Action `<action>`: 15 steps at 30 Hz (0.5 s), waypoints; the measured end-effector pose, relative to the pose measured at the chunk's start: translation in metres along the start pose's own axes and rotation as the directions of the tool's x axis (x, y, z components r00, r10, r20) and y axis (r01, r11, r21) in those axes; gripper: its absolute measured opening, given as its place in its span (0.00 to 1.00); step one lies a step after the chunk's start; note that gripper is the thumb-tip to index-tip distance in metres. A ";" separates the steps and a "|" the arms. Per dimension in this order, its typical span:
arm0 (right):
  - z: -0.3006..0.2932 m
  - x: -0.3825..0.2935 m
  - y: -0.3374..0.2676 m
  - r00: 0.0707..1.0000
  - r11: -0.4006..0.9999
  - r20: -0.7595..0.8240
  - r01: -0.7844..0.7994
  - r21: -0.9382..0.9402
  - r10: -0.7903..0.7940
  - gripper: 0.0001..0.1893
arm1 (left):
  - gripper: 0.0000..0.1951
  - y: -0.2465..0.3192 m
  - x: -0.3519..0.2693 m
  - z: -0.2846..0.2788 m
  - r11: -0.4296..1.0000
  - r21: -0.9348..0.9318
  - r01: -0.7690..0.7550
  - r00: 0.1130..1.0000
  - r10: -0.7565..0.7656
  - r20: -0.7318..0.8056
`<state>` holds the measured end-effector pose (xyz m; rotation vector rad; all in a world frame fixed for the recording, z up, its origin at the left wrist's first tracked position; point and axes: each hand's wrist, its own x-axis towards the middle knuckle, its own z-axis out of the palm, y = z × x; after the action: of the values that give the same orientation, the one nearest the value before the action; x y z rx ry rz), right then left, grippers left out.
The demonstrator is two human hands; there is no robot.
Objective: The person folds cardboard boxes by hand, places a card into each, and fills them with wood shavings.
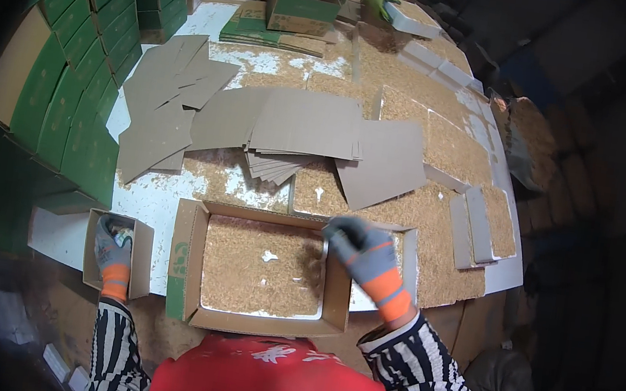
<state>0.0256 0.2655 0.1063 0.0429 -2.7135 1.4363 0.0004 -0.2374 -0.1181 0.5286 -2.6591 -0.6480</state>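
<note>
An open cardboard box [255,325] stands at the near table edge. In it lies a white tray filled with wood shavings [261,272]; bits of white show through the shavings. My right hand [362,252], in a grey and orange glove, is over the box's right rim, its fingers bent; whether it holds something cannot be told. At the left, my left hand [115,246], gloved alike, reaches into a small open cardboard box [142,259]. Small whitish items lie at its fingers, and whether it grips them is unclear.
Grey cardboard sheets [304,123] lie in loose piles mid-table. Green boxes [79,81] are stacked at the left. Shaving-filled trays [496,222] stand at the right. Across the table, a co-worker's green-gloved hand [377,2] touches a white tray [413,19], near an open box [303,7].
</note>
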 end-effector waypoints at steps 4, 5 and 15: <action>-0.044 0.085 0.188 0.806 0.987 -0.571 -0.104 0.126 0.158 0.28 | 0.39 0.026 -0.007 -0.031 0.969 0.226 0.097 0.978 -0.135 0.160; -0.048 0.106 0.252 0.708 0.989 -0.692 -0.071 0.129 0.141 0.30 | 0.38 0.014 -0.008 -0.019 0.926 0.378 -0.004 0.978 -0.076 0.197; -0.088 0.152 0.265 0.917 0.773 -0.318 0.018 0.635 0.240 0.29 | 0.26 0.026 0.000 -0.022 0.920 0.368 0.132 0.952 -0.221 0.212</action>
<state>-0.1368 0.4883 -0.0517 -0.3395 -1.8522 2.0678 0.0020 -0.2238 -0.0871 0.8463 -3.0119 -0.2985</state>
